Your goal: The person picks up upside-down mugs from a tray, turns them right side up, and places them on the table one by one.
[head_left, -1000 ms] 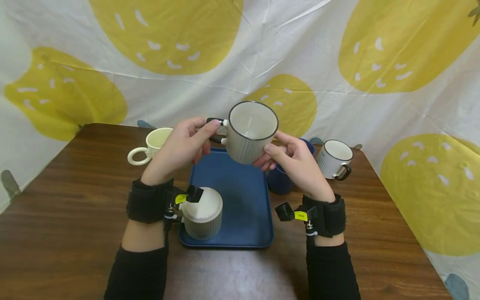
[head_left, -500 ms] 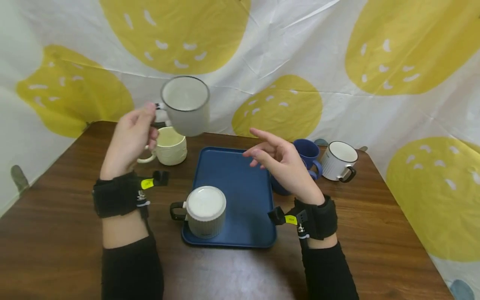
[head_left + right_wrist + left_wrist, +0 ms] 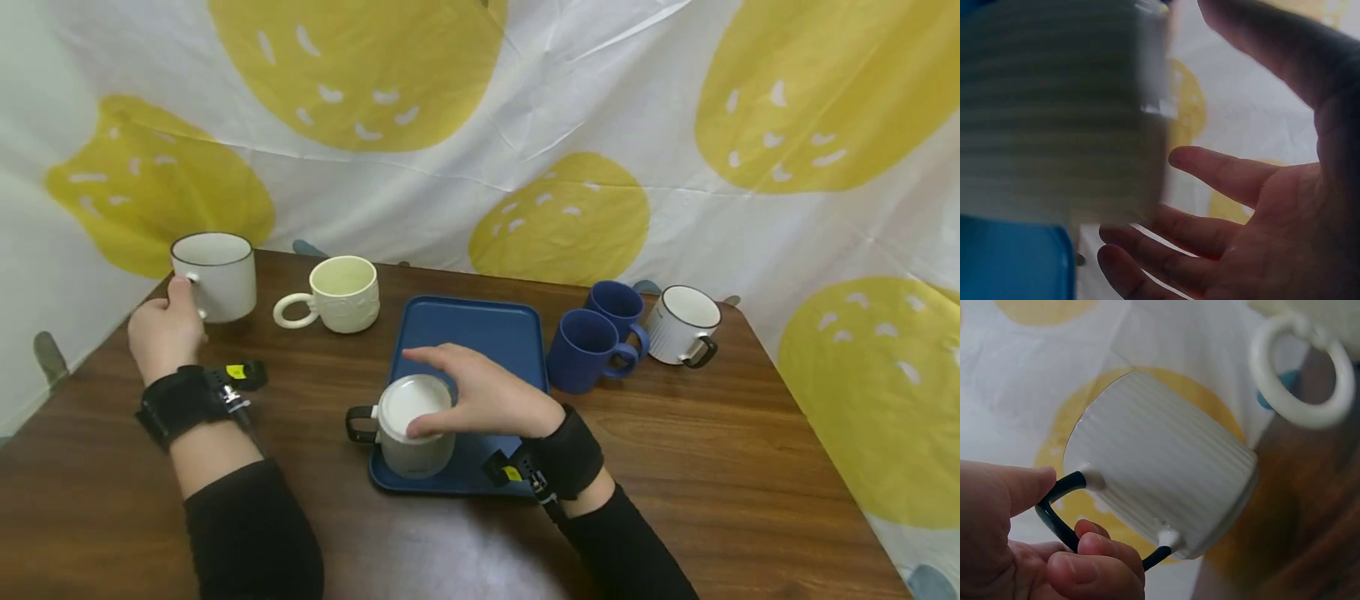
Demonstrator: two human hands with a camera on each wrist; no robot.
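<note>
Change: ribbed mug (image 3: 214, 274) carried left since earlier, now at bench (image 3: 750, 433) corner.
Left hand (image 3: 162, 329): grip pinched on handle.
Right hand (image 3: 480, 396): fingers spread, nearing upturned mug (image 3: 411, 425) on tray (image 3: 480, 333).
Risk: upturned mug may be knocked off tray's edge.

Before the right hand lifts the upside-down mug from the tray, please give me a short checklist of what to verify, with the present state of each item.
1. Right hand over the inverted ribbed grey mug: ok.
2. Fingers closed round that mug: not ok, they are spread.
3. Mug standing on the blue plastic tray: ok.
4. Its black handle free, pointing left: ok.
5. Left hand holding the handle of the white ribbed mug: ok.
6. White mug resting on the brown wooden table: cannot tell.
</note>
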